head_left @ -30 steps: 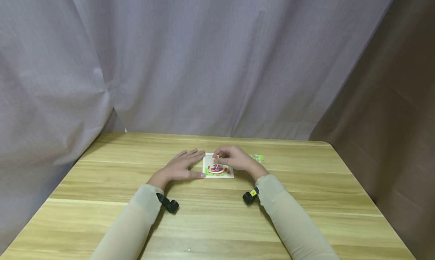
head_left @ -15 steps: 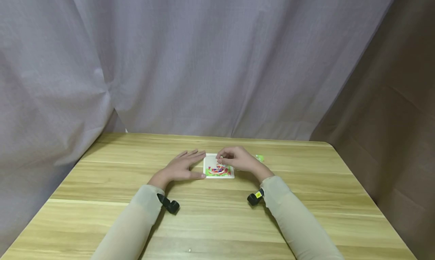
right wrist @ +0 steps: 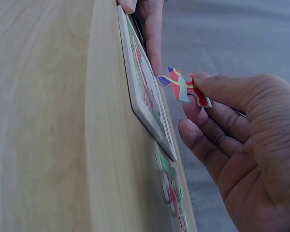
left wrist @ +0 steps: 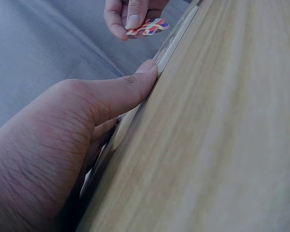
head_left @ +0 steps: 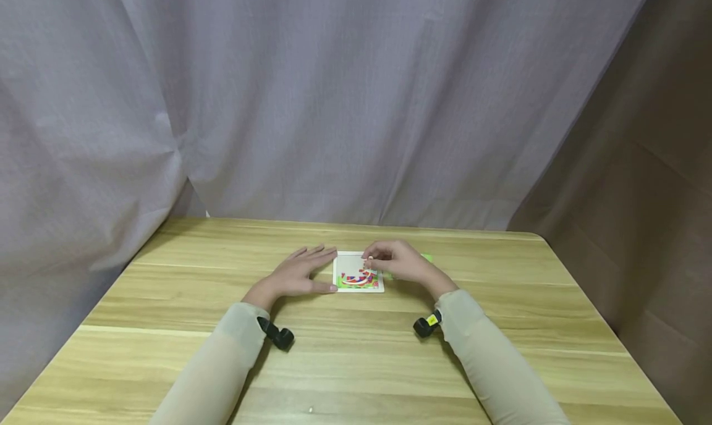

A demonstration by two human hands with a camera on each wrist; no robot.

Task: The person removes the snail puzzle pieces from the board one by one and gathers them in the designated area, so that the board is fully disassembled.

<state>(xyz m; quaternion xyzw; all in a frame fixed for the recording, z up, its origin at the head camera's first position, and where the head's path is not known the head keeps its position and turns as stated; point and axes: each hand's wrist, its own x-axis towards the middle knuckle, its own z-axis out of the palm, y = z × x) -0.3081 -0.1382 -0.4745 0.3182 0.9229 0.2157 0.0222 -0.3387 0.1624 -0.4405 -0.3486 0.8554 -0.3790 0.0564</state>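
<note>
A white-framed jigsaw tray [head_left: 347, 263] lies flat on the table, with colourful pieces filling its near part and bare grey backing behind them. My left hand [head_left: 296, 273] rests beside it, fingers stretched out; the thumb and fingertips touch the tray's left edge. Above the tray's right side, my right hand [head_left: 402, 262] pinches a jigsaw piece [right wrist: 181, 88] between thumb and fingers. Red, blue and pale turquoise with a yellow line, this piece is held clear of the tray in the right wrist view. In the left wrist view the same jigsaw piece [left wrist: 147, 27] shows past my left thumb.
Several loose jigsaw pieces [right wrist: 170, 188] lie on the table just right of the tray, partly hidden by my right hand in the head view. The wooden table [head_left: 345, 357] reaches back to a grey curtain [head_left: 300, 104]. A tiny pale speck [head_left: 311, 409] lies near the front.
My right hand has moved a little to the right with the jigsaw piece, uncovering more of the tray and covering more of the loose pieces. The left hand stays at the tray's edge.
</note>
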